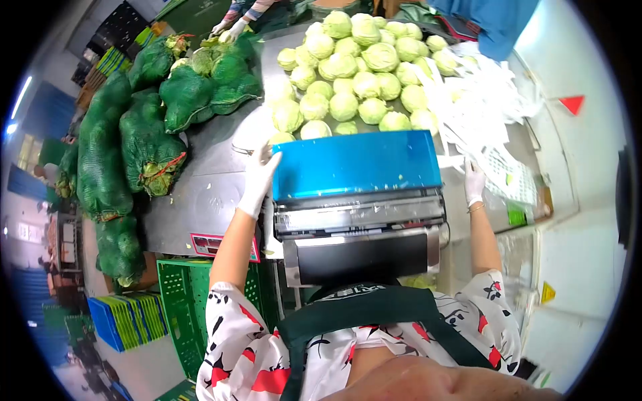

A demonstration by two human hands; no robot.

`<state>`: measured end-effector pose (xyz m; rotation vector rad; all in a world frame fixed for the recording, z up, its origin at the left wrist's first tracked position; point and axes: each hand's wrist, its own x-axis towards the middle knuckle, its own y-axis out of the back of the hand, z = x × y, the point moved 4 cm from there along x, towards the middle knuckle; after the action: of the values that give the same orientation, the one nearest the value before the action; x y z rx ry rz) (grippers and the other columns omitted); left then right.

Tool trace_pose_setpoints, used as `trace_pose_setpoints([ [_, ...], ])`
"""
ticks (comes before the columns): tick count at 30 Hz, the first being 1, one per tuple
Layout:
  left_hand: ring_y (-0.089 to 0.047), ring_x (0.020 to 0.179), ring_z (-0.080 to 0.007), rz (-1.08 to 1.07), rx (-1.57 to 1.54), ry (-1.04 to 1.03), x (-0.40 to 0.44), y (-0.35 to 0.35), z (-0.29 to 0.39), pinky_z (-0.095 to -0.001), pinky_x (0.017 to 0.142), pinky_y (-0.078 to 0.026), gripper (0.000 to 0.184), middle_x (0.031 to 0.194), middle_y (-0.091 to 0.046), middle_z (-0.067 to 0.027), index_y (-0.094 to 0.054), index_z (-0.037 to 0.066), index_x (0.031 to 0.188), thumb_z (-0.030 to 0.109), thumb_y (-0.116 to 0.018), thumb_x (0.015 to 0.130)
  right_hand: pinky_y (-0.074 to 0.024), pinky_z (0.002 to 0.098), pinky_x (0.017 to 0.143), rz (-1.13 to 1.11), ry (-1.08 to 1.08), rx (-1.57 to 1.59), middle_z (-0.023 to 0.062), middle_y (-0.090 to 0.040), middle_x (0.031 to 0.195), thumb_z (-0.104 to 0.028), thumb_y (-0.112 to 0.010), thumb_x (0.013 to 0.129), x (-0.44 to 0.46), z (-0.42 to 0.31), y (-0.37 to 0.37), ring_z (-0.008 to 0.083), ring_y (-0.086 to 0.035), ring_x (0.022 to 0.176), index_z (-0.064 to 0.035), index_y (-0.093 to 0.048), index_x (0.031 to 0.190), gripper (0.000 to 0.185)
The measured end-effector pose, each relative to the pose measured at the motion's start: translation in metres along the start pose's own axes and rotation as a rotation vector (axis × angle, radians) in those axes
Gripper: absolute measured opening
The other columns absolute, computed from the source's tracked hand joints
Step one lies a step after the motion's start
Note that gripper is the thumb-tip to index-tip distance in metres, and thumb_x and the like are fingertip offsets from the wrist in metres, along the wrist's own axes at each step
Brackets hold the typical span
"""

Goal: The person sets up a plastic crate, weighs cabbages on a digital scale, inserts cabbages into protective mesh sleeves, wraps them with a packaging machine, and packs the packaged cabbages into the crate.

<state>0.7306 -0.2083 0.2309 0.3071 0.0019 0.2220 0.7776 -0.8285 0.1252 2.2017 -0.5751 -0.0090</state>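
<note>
My left hand [258, 178], in a white glove, is at the left edge of a blue-topped machine [358, 164], fingers apart and pointing away from me. A thin metal loop [241, 150] shows beside its fingertips. To the right of the machine, my right hand [474, 180], also gloved, is closed on a strap of the white plastic bags [491, 100]. Many pale green cabbages [366, 85] are heaped on the metal table [210, 194] behind the machine.
Green net sacks of cabbages [105, 150] lie along the table's left side. Another person's gloved hands [231, 31] touch a sack at the back. Below left are a green crate [184, 314] and blue-and-yellow stacked crates [127, 321]. A red-framed device [206, 244] sits at the table's near edge.
</note>
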Motion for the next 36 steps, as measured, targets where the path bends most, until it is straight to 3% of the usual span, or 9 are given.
trace_pose_setpoints([
  [4,-0.050,0.129,-0.0347,0.040,0.455,-0.266,0.138,-0.053,-0.046,-0.0413,0.106,-0.042,0.090,0.141,-0.048,-0.0261,-0.037,-0.004,0.146,0.035,-0.079,0.078,-0.0495,0.0396,0.090,-0.100,0.143,-0.244,0.0186,-0.068,0.114,-0.034,-0.065,0.092,0.061,-0.006,-0.072,0.0318,-0.066,0.101,-0.0040,-0.065,0.121,0.043],
  [8,-0.049,0.127,-0.0394,-0.034,0.787,-0.080,0.216,-0.112,-0.023,-0.0435,0.107,-0.041,0.116,0.144,-0.043,-0.0274,-0.025,-0.006,0.150,0.046,-0.085,0.065,-0.0463,0.0430,0.093,-0.180,0.141,-0.505,0.0209,-0.063,0.118,-0.041,-0.064,0.091,0.087,0.017,-0.112,0.0357,-0.061,0.109,-0.0032,-0.064,0.120,0.047],
  [12,-0.053,0.124,-0.0390,-0.132,1.077,0.047,0.242,-0.155,-0.042,-0.0430,0.103,-0.044,0.133,0.143,-0.044,-0.0278,-0.017,-0.005,0.153,0.048,-0.090,0.055,-0.0458,0.0453,0.090,-0.243,0.091,-0.257,0.0222,-0.063,0.108,-0.035,-0.059,0.096,0.087,0.035,-0.118,0.0385,-0.060,0.100,-0.0013,-0.064,0.117,0.040],
  [16,-0.057,0.119,-0.0372,-0.159,1.104,0.015,0.244,-0.161,-0.059,-0.0433,0.097,-0.048,0.113,0.137,-0.050,-0.0273,-0.034,-0.002,0.145,0.042,-0.090,0.057,-0.0472,0.0409,0.089,0.040,0.286,-0.121,0.0214,-0.065,0.107,-0.026,-0.057,0.099,0.085,0.028,-0.091,0.0348,-0.062,0.099,0.0016,-0.063,0.118,0.034],
  [19,-0.065,0.105,-0.0346,0.114,0.571,-0.162,0.253,-0.123,-0.106,-0.0423,0.086,-0.053,0.085,0.116,-0.062,-0.0265,-0.048,0.000,0.134,0.036,-0.085,0.066,-0.0471,0.0356,0.091,0.220,0.333,0.009,0.0188,-0.066,0.111,-0.021,-0.057,0.101,0.087,-0.015,-0.045,0.0281,-0.063,0.102,0.0040,-0.061,0.120,0.032],
  [20,-0.069,0.085,-0.0292,0.333,0.421,0.120,0.242,-0.091,-0.068,-0.0394,0.075,-0.055,0.060,0.096,-0.068,-0.0190,-0.055,0.000,0.127,0.023,-0.077,0.076,-0.0466,0.0350,0.092,0.257,0.267,0.116,0.0174,-0.066,0.112,-0.020,-0.058,0.100,0.089,-0.034,-0.030,0.0256,-0.062,0.103,0.0044,-0.061,0.121,0.032],
  [21,-0.068,0.071,-0.0254,0.281,-0.136,0.063,0.239,-0.062,-0.075,-0.0378,0.068,-0.056,0.047,0.089,-0.071,-0.0092,-0.055,-0.002,0.124,0.013,-0.071,0.083,-0.0462,0.0343,0.093,0.296,0.199,0.223,0.0159,-0.067,0.112,-0.019,-0.058,0.100,0.090,-0.053,-0.017,0.0231,-0.062,0.104,0.0048,-0.061,0.121,0.032],
  [27,-0.059,0.118,-0.0278,0.118,0.285,-0.062,0.210,-0.008,-0.077,-0.0368,0.099,-0.048,0.084,0.130,-0.060,-0.0216,-0.041,-0.003,0.145,0.027,-0.080,0.077,-0.0431,0.0365,0.097,0.301,0.250,0.322,0.0169,-0.062,0.117,-0.018,-0.056,0.100,0.083,-0.126,0.010,0.0276,-0.059,0.107,0.0045,-0.056,0.125,0.034],
  [36,-0.044,0.136,-0.0393,-0.289,0.992,0.044,0.280,-0.143,-0.085,-0.0419,0.106,-0.044,0.136,0.147,-0.042,-0.0284,-0.016,-0.004,0.153,0.055,-0.088,0.055,-0.0426,0.0348,0.097,0.060,0.469,0.174,0.0156,-0.061,0.109,0.002,-0.051,0.087,0.061,-0.209,0.020,0.0269,-0.057,0.107,0.0012,-0.061,0.109,0.024],
])
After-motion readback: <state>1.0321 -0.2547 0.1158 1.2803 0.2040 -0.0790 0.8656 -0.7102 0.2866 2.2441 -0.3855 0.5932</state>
